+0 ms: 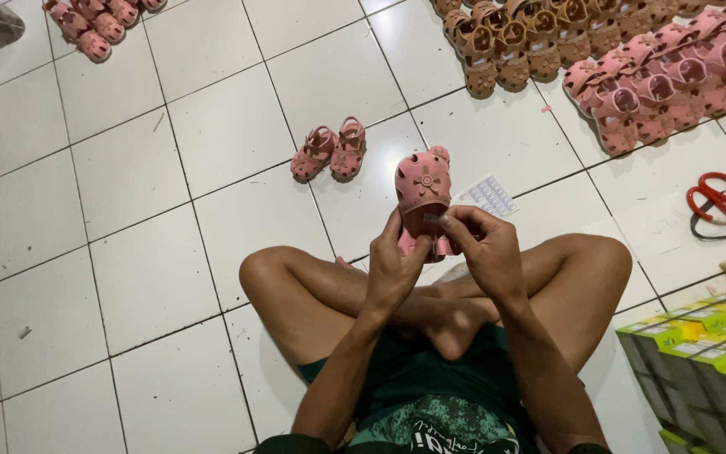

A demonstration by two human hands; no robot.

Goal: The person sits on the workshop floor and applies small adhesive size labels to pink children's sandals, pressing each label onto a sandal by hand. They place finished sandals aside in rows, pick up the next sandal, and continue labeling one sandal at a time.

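- pink sandal (423,192) gripped from both sides at its near end: left hand (394,269) and right hand (487,252), fingers closed on it
- held above the crossed legs (313,294)
- long axis vertical in view, its far end points away from the legs, toward the sandal pair (330,151) on the floor

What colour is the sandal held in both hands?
Pink, with a moulded flower on top; the sandal shows clearly in the head view.

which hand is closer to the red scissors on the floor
Right. The right hand holds the pink sandal on the side toward the red scissors, which lie off to the right on the tiled floor. The left hand grips the sandal's far side.
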